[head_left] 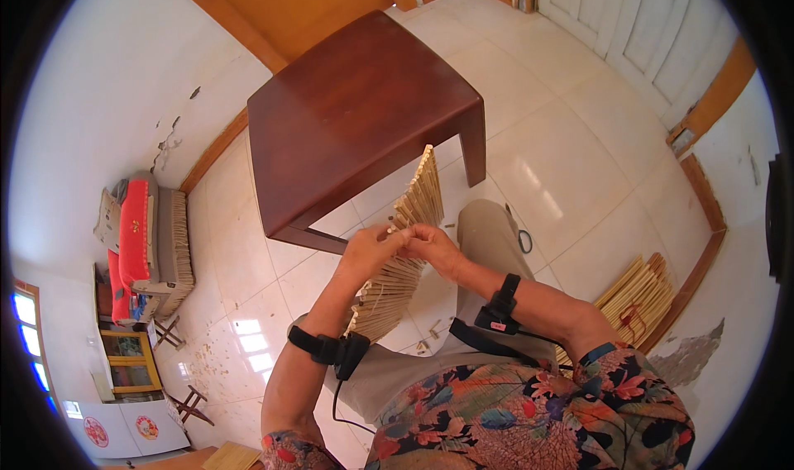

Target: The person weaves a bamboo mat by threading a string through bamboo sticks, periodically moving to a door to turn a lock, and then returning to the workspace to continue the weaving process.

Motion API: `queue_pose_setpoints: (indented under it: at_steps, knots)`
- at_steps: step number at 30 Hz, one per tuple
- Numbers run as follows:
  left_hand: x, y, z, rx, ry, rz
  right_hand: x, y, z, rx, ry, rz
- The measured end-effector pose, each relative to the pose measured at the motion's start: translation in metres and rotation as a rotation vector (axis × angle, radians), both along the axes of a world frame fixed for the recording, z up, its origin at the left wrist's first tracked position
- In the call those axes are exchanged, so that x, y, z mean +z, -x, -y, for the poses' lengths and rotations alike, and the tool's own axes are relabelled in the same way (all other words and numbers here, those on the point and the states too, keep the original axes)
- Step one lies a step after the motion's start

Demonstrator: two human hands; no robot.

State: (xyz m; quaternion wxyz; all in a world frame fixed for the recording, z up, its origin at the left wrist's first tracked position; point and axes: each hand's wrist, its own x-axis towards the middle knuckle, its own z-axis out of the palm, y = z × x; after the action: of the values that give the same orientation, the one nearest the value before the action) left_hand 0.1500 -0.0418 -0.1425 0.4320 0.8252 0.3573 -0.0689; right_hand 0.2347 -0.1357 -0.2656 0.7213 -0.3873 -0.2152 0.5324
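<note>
A strip of short pale bamboo-like sticks [418, 190], bound side by side, runs from near the table's edge down between my legs, bending in the middle. My left hand [372, 251] has its fingers closed at the middle of the strip, beside a light stick end. My right hand [432, 247] meets it there, fingertips pinched against the strip. The fingertips of both hands almost touch; exactly what lies between them is too small to make out. The lower part of the strip [385, 299] hangs below my hands, with thin strands along it.
A dark red wooden table [356, 98] stands in front. Loose stick bundles [616, 305] lie at right by the wall. Scissors [523, 240] and small offcuts [430, 334] are on the tiled floor. A sofa with red cloth [136, 247] and folding stools [188, 405] stand at left.
</note>
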Motion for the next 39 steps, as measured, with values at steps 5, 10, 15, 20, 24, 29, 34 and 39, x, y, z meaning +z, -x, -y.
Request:
queue_pose_setpoints:
  at_steps: [5,10,15,20,24,29,34,39]
  knots:
    - [-0.028,-0.008,-0.015,0.02,-0.28,-0.12,0.002,0.004,0.001,0.05,0.01,-0.104]
    - [-0.028,-0.011,-0.037,-0.001,-0.291,-0.279,0.01,0.01,0.002,0.084,0.054,-0.13]
    - [-0.019,-0.012,-0.035,-0.02,-0.33,-0.239,0.006,0.017,0.0,0.082,-0.006,-0.057]
    - [-0.017,-0.003,-0.03,0.019,-0.363,-0.161,0.023,-0.004,0.009,-0.015,0.108,-0.167]
    - [-0.027,0.004,-0.04,0.09,-0.207,-0.121,0.04,-0.021,0.003,-0.209,0.053,-0.184]
    - [-0.015,-0.004,-0.025,0.108,-0.27,-0.199,0.048,-0.037,-0.006,-0.269,-0.11,-0.403]
    - [-0.017,0.015,-0.043,0.095,-0.277,-0.244,0.056,-0.053,-0.008,-0.338,-0.199,-0.381]
    - [-0.01,0.027,-0.039,0.133,-0.307,-0.092,0.057,-0.07,0.001,-0.376,-0.396,-0.464]
